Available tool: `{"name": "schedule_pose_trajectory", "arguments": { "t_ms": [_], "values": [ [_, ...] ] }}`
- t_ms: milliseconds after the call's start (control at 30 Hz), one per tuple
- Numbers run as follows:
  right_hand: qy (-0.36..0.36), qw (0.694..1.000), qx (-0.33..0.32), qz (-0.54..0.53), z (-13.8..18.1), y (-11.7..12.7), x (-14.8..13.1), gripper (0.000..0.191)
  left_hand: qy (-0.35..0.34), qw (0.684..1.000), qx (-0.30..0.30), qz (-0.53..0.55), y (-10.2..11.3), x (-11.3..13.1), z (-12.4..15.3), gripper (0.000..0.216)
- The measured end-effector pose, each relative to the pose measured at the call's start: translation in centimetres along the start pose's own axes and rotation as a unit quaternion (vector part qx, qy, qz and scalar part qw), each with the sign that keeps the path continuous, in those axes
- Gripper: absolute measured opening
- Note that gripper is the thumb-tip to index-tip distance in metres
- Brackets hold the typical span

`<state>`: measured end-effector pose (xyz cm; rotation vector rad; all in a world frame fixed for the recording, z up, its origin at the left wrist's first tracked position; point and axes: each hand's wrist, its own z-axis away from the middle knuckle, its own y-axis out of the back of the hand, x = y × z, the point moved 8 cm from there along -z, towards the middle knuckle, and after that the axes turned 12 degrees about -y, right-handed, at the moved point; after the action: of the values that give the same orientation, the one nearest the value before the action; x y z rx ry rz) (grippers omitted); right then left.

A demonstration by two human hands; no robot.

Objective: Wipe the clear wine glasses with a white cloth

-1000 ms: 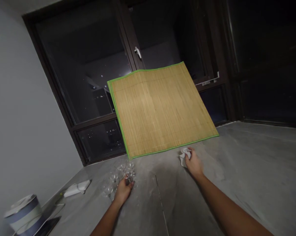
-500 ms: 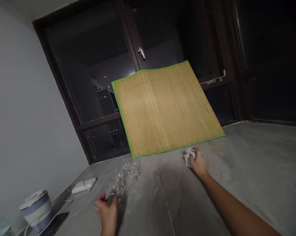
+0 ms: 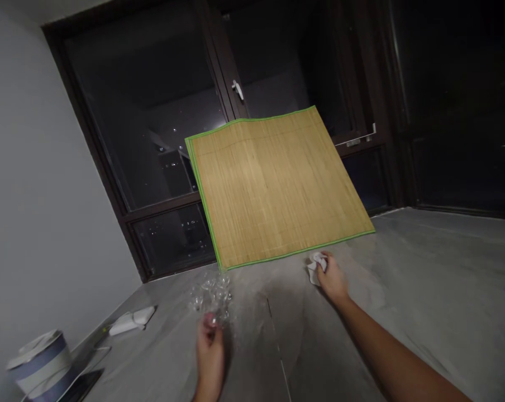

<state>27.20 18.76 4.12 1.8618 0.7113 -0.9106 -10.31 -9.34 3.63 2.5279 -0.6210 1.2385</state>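
Observation:
My left hand [image 3: 210, 349] reaches up from the bottom edge with its fingers curled in, slightly blurred. A small clear glass [image 3: 219, 317] shows at its fingertips, partly hidden by them. Just beyond is a cluster of several small clear glasses [image 3: 210, 289], close together on the grey stone-like surface [image 3: 319, 357]. On the right, my right hand [image 3: 333, 278] grips a crumpled white tissue [image 3: 315, 268], resting on or just above the surface near the lower edge of a bamboo mat [image 3: 277, 190] with green edging.
Behind the mat are dark-framed windows [image 3: 139, 111] with a white handle [image 3: 237, 89]. At the left stand a blue and white canister [image 3: 45, 365] and a white power strip or adapter [image 3: 132, 320] with its cable. A pale wall [image 3: 38, 184] bounds the left side.
My left hand has moved right and forward toward the glass cluster, its fingers closing; the nearest glass has shifted with it. My right hand keeps the tissue in about the same place. The view has shifted slightly.

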Motion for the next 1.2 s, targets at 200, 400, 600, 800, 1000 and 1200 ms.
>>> {"name": "schedule_pose_trajectory", "arguments": {
  "t_ms": [200, 400, 600, 800, 1000, 1200],
  "values": [
    [0.006, 1.000, 0.004, -0.011, 0.1, 0.3, -0.3, 0.043, -0.048, 0.986, -0.147, 0.065, -11.3, 5.5, 2.4, 0.025],
    [0.014, 1.000, 0.008, -0.006, 0.1, 0.4, -0.2, 0.040, -0.123, 0.978, -0.171, 0.011, -14.3, 6.0, 1.4, 0.020],
    [0.053, 0.989, 0.002, -0.136, 1.7, 0.3, -3.7, 0.041, -0.136, 0.970, -0.191, -0.061, -13.3, 4.2, -0.2, 0.031],
    [0.191, 0.924, -0.185, -0.274, 9.6, -2.5, -10.7, 0.041, -0.179, 0.955, -0.185, -0.150, -14.0, 4.6, -0.4, 0.041],
    [0.290, 0.905, -0.214, -0.224, 14.4, -2.0, -13.2, 0.042, -0.183, 0.936, -0.198, -0.225, -14.0, 5.3, -0.4, 0.056],
    [0.354, 0.903, -0.185, -0.156, 14.8, -0.4, -14.1, 0.045, -0.198, 0.898, -0.234, -0.314, -14.1, 6.8, -0.3, 0.043]
  ]
}}
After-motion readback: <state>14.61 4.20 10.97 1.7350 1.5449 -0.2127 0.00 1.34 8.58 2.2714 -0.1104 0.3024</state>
